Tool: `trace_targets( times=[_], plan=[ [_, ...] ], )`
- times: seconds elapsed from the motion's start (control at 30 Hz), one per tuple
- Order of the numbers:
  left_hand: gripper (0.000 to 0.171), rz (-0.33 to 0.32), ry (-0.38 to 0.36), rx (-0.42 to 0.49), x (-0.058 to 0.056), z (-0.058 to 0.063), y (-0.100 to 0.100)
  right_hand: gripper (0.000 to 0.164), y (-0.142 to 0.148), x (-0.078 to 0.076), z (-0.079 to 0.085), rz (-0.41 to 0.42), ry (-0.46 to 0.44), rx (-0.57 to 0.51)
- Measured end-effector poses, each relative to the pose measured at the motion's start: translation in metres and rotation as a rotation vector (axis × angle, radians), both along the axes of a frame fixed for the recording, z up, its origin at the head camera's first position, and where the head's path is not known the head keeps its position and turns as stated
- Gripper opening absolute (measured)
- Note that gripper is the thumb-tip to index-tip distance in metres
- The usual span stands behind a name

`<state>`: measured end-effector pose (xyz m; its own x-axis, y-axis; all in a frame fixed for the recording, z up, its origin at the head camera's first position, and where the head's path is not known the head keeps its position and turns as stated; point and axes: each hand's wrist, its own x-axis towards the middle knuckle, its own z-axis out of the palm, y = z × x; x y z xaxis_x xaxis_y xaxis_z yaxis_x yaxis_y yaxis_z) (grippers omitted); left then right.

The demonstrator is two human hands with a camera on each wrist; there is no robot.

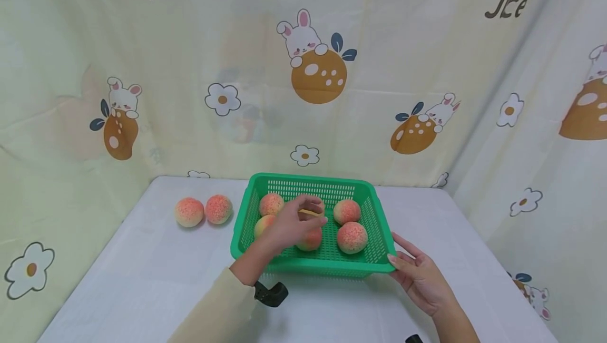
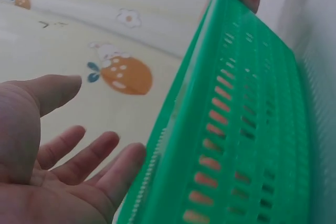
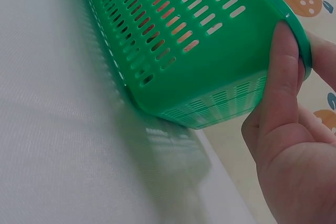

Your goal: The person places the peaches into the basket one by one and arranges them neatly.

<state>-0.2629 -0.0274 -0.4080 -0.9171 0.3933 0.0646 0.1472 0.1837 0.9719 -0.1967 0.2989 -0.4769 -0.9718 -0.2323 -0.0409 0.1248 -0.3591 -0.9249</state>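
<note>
A green plastic basket (image 1: 322, 265) with slotted walls holds several pink-and-yellow peaches, among them a peach (image 1: 352, 237) near its right side. My left hand (image 1: 296, 222) hovers over the basket's middle with thumb and fingers apart and nothing between them. It partly covers the peaches beneath it. From the left wrist view, the spread left hand (image 2: 79, 166) is beside the basket's long rim. At the near right corner, my right hand (image 1: 419, 277) grips the basket's rim. The right wrist view has its thumb (image 3: 283, 72) pressed against the outer wall, with fingers over the rim.
To the left of the basket, a peach (image 1: 189, 212) and another peach (image 1: 218, 209) sit side by side on the white-covered table (image 1: 142, 280). Behind the table hangs a printed curtain (image 1: 370, 137) with rabbits and flowers, which continues along both sides.
</note>
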Motion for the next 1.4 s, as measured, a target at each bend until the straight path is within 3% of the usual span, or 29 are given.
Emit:
trace_targets(
  times=[0.17, 0.47, 0.57, 0.7, 0.9, 1.07, 1.27, 1.4],
  plan=[
    [0.039, 0.081, 0.08, -0.001, 0.004, 0.004, -0.023, 0.055, 0.0, 0.0, 0.0, -0.012, -0.013, 0.005],
    [0.037, 0.222, 0.081, 0.015, 0.006, 0.01, -0.08, 0.055, -0.004, -0.001, 0.002, -0.007, -0.003, 0.016],
    [0.039, 0.265, 0.074, 0.062, 0.007, 0.009, -0.097, 0.056, -0.004, -0.002, 0.001, -0.004, -0.002, 0.014],
    [0.042, 0.361, 0.074, 0.101, 0.007, 0.003, -0.118, 0.055, -0.004, -0.002, -0.001, -0.012, -0.003, 0.017],
    [0.038, 0.552, 0.154, 0.002, 0.001, -0.013, -0.151, 0.056, -0.002, 0.0, -0.002, -0.015, 0.005, 0.008],
    [0.04, 0.663, 0.155, -0.041, -0.008, -0.029, -0.18, 0.057, -0.001, 0.001, -0.002, -0.024, 0.003, 0.013],
    [0.042, 0.736, 0.146, -0.037, -0.018, -0.041, -0.207, 0.056, -0.001, 0.001, -0.002, -0.021, 0.003, 0.0],
    [0.048, 0.741, 0.124, -0.05, -0.022, -0.046, -0.221, 0.056, 0.0, 0.001, -0.003, -0.014, 0.009, -0.001]
  ],
)
